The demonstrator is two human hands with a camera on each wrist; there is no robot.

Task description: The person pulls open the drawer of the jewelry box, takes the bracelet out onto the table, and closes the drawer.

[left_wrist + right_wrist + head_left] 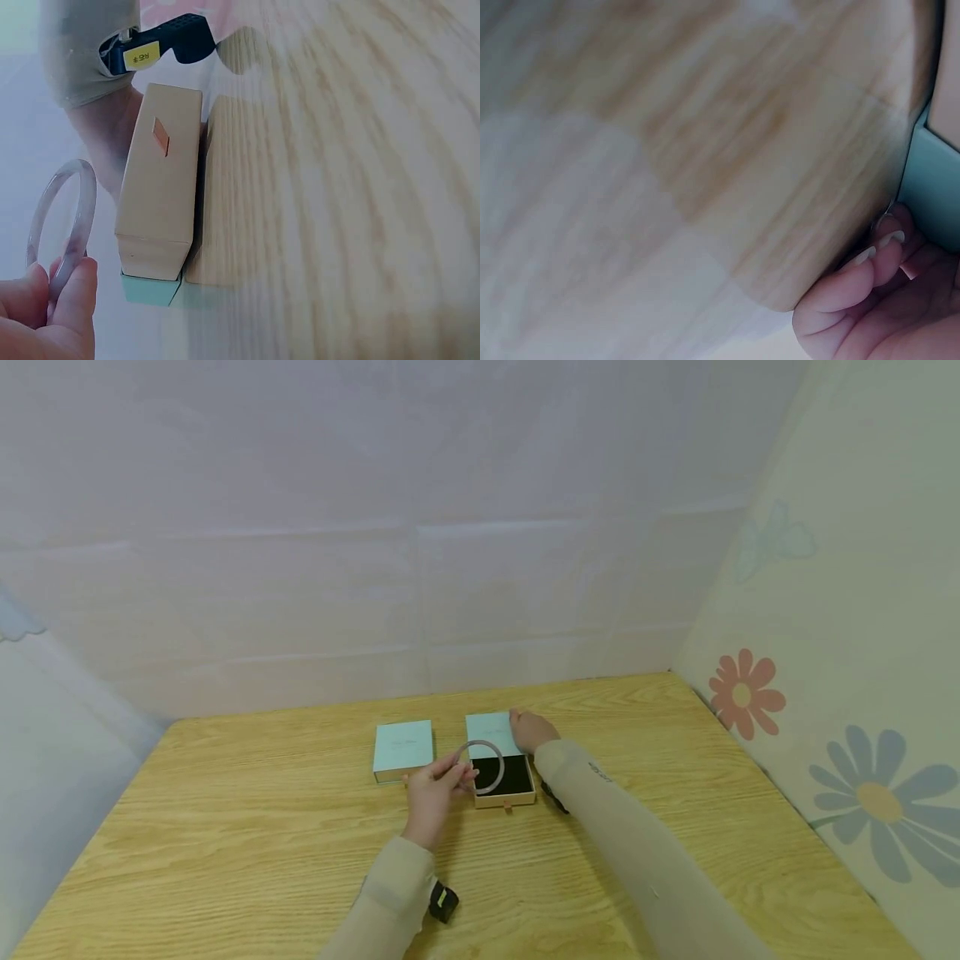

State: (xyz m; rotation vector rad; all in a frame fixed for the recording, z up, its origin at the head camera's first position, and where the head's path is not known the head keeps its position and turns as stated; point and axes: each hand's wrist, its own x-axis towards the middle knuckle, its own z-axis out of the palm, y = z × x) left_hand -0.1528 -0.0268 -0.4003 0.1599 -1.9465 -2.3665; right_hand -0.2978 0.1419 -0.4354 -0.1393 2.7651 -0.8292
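Left hand (pixel 432 795), thumb and fingers pinching a translucent mauve ring-shaped bangle (pixel 87 196), could let it knock the black-lined, peach cardboard drawer (pixel 492 802) if that slim rim slips.

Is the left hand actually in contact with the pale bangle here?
Touching. The left wrist view shows the left hand pinching the bangle at its lower end.

I observe a wood-grained table (pixel 247 835), yellowish-brown in finish. Directly on it: one pale-blue drawer box (pixel 504 735), its black-lined tray (pixel 517 798) pulled out toward the near edge. Left of the drawer box, slightly apart: a second, closed pale-blue box (pixel 403 745).
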